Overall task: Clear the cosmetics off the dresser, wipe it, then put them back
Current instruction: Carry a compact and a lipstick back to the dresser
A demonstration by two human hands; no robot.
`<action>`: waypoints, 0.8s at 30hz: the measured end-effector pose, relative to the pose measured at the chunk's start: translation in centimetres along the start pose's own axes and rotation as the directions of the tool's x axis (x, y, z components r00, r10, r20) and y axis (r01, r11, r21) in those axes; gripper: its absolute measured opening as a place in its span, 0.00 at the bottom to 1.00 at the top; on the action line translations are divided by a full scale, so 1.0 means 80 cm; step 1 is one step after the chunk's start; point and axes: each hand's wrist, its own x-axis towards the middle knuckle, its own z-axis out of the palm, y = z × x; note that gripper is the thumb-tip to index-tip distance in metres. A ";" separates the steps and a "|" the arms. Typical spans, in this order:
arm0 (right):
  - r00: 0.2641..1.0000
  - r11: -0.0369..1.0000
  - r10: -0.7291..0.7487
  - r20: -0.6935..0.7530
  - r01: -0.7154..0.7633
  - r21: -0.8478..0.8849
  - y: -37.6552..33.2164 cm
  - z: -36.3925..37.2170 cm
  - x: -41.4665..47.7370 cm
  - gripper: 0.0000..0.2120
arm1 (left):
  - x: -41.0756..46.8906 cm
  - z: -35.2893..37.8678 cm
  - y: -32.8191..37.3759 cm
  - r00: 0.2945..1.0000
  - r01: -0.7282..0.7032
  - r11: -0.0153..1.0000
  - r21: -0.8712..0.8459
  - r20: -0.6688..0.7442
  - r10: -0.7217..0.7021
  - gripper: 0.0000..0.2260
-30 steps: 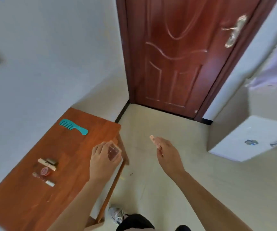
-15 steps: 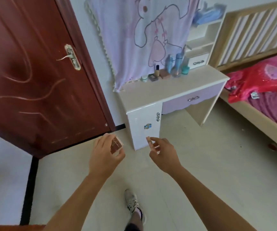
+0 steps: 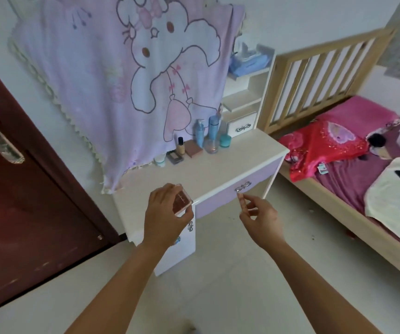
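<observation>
Dresser (image 3: 230, 169) top carries a row of bottles and jars (image 3: 199, 133) along its back edge, probably light but breakable. Left hand (image 3: 165, 218) curls round a hard, slick-looking compact (image 3: 182, 201) by its edges above the front edge. The right hand (image 3: 261, 220) pinches 1 slim stick (image 3: 242, 202), which looks easily dropped.

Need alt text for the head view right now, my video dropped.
The left hand grips a red compact and the right hand pinches a small pink item, both near the front edge of a white dresser. A row of cosmetics stands at the back of its top, under a hanging pink blanket; a bed lies to the right.
</observation>
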 end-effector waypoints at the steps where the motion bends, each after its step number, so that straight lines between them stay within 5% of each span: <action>1: 1.000 1.000 0.010 -0.016 -0.010 0.008 0.001 -0.003 0.019 0.13 | 0.023 0.012 0.002 1.000 -0.005 1.000 -0.006 0.018 0.005 0.21; 12: 0.998 0.998 0.061 0.020 -0.062 0.021 0.078 0.011 0.259 0.11 | 0.191 0.179 0.002 0.988 -0.025 0.998 0.049 0.155 0.017 0.20; 24: 0.945 0.997 -0.054 0.323 0.066 -0.028 0.075 0.085 0.471 0.13 | 0.311 0.241 -0.049 0.885 0.453 0.887 0.087 0.072 -0.459 0.18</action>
